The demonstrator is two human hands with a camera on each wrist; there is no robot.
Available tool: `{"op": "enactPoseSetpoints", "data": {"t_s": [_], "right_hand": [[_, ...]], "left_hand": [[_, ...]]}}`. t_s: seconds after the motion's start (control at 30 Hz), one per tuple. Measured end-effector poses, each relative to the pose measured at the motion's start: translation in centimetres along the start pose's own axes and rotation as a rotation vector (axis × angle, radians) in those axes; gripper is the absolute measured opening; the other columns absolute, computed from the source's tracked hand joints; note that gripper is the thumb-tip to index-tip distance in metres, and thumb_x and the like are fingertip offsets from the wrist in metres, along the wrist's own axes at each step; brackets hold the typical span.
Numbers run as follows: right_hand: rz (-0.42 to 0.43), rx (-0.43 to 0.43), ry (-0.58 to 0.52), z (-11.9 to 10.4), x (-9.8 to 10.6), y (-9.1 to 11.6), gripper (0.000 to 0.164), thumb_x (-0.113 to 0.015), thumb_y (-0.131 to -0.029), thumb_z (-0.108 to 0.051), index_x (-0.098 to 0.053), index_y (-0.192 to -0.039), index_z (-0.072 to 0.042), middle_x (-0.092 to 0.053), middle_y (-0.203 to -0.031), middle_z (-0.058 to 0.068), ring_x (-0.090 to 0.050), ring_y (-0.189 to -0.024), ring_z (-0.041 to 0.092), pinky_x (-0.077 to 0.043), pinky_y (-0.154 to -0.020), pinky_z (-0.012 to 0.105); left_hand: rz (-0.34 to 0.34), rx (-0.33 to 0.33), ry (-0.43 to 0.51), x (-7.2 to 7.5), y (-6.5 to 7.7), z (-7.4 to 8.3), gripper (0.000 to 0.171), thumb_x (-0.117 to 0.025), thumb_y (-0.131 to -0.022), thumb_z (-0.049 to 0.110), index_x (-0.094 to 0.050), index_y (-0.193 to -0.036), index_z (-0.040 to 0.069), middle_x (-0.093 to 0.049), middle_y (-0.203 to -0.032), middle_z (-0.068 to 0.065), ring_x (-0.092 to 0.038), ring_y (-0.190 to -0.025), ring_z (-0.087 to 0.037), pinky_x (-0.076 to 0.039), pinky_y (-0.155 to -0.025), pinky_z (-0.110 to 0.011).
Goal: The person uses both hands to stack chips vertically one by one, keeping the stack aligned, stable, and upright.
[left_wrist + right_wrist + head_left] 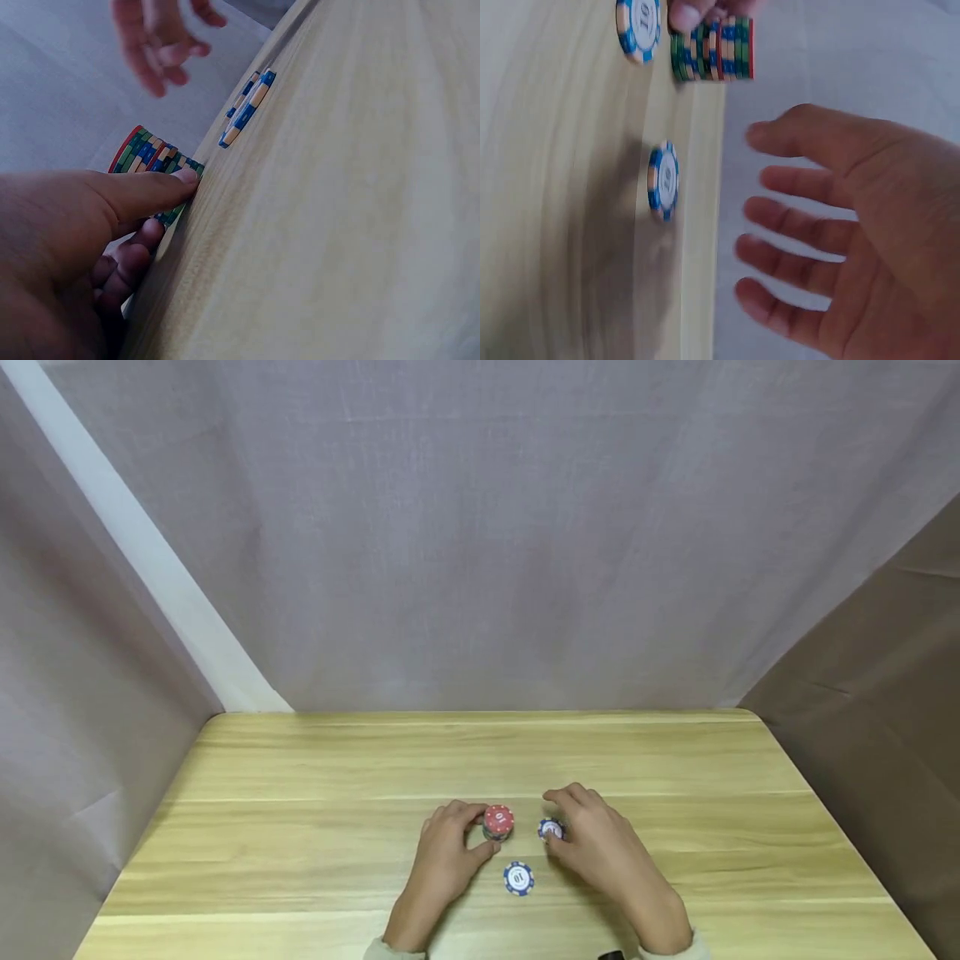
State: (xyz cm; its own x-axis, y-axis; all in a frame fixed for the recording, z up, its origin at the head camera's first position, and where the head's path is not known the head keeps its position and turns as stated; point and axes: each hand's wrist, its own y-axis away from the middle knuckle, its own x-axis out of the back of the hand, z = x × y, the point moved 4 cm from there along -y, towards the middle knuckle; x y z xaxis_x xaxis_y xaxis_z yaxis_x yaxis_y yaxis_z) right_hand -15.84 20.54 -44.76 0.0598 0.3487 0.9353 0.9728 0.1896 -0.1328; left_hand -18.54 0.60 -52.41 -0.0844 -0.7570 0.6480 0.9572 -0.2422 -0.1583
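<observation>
A stack of poker chips (498, 820) stands on the table, a red chip marked 10 on top and green, blue and red edges below. My left hand (444, 850) holds the stack low down between thumb and fingers. Over a blue and white poker chip (664, 180) hovers my right hand (600, 839), its fingers spread and holding nothing; in the right wrist view there is a gap between the fingertips and that chip. A second blue and white chip (518, 878), also marked 10, lies flat between the hands, nearer the front.
The wooden table (300, 827) has light grain and rounded back corners. A grey curtain (480, 543) hangs behind it, and a brown cloth (885, 710) on the right side. Some small black object (611, 955) shows by the right wrist.
</observation>
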Motion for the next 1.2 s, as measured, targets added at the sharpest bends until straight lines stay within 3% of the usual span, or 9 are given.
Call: {"op": "enactPoseSetpoints", "data": {"t_s": [0.13,0.27,0.57,0.9,1.2], "right_hand": [[-0.050,-0.088,-0.031,1.1,-0.3,0.9,0.049,-0.086,-0.083,-0.016,-0.071,-0.128,-0.007,-0.069,-0.121,0.008,-0.067,-0.117,0.032,-0.057,-0.099,0.055],[-0.061,-0.144,-0.076,1.6,-1.5,1.3,0.046,-0.086,-0.086,-0.018,-0.071,-0.128,-0.007,-0.069,-0.120,0.007,-0.066,-0.115,0.029,-0.058,-0.097,0.054],[-0.009,-0.152,-0.021,1.5,-3.6,1.4,0.052,-0.086,-0.086,-0.023,-0.069,-0.130,-0.002,-0.065,-0.121,0.012,-0.063,-0.114,0.033,-0.056,-0.096,0.055],[0.058,-0.174,-0.015,2.6,-3.8,2.0,0.041,-0.086,-0.085,-0.020,-0.072,-0.119,-0.002,-0.066,-0.111,0.010,-0.064,-0.102,0.030,-0.057,-0.084,0.055],[0.084,-0.198,-0.024,2.1,-4.1,1.8,0.036,-0.084,-0.078,-0.018,-0.070,-0.102,0.005,-0.062,-0.093,0.011,-0.060,-0.084,0.023,-0.059,-0.076,0.046]], "left_hand": [[0.002,0.000,-0.001,0.0,0.0,0.0,0.049,-0.092,-0.078,0.022,-0.075,-0.123,0.011,-0.073,-0.110,0.002,-0.062,-0.103,-0.018,-0.047,-0.094,-0.042],[0.006,0.004,0.005,0.2,0.0,-0.1,0.049,-0.092,-0.079,0.023,-0.075,-0.124,0.011,-0.072,-0.109,0.003,-0.061,-0.103,-0.018,-0.046,-0.093,-0.042],[0.014,0.015,0.010,0.4,0.0,-0.3,0.048,-0.093,-0.078,0.020,-0.076,-0.122,0.012,-0.072,-0.107,0.005,-0.061,-0.102,-0.017,-0.046,-0.093,-0.042],[-0.002,0.007,0.001,-0.4,-0.2,0.1,0.048,-0.092,-0.080,0.022,-0.076,-0.124,0.013,-0.072,-0.110,0.006,-0.061,-0.103,-0.015,-0.047,-0.093,-0.040],[-0.011,0.019,-0.003,-0.2,-0.1,-0.3,0.048,-0.092,-0.080,0.022,-0.075,-0.125,0.013,-0.072,-0.110,0.006,-0.061,-0.103,-0.014,-0.047,-0.095,-0.041]]}}
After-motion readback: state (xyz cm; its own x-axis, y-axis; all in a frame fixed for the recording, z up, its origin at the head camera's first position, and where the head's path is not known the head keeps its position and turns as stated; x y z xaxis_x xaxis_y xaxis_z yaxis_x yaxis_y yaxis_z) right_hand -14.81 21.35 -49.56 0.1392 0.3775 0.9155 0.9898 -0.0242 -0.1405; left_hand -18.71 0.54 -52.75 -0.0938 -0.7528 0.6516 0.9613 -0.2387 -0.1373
